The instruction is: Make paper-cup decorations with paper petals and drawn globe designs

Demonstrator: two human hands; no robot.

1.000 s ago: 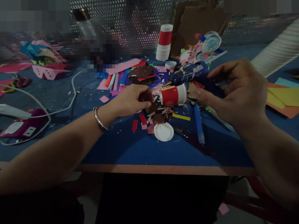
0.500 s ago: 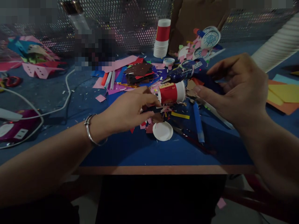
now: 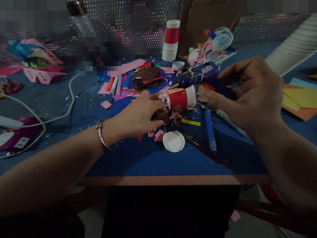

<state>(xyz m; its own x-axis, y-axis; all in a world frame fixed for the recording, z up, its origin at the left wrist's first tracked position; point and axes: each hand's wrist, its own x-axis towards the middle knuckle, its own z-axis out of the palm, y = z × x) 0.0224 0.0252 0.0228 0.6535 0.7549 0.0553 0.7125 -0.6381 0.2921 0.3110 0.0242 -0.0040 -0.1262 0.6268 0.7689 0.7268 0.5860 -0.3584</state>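
Work in progress, apparently partway: cut pink scraps (image 3: 159, 135) lie loose near the red-and-white cup (image 3: 180, 99), on its side at centre. The left hand (image 3: 138, 115) curls at a brown scrap (image 3: 163, 117), pinch uncertain; the right hand's (image 3: 255, 89) thumb and fingers stand apart beside the glue gun (image 3: 190, 78), grip unclear.

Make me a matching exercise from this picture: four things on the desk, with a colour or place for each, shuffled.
1. Cup
2. Glue gun
3. Disc
4. Brown scrap

A. At the left hand's fingertips
B. Dark blue, nozzle toward the picture's left
C. White, nearest of the four to the table edge
D. Red and white, lying on its side

Right pairs: 1-D, 2-B, 3-C, 4-A
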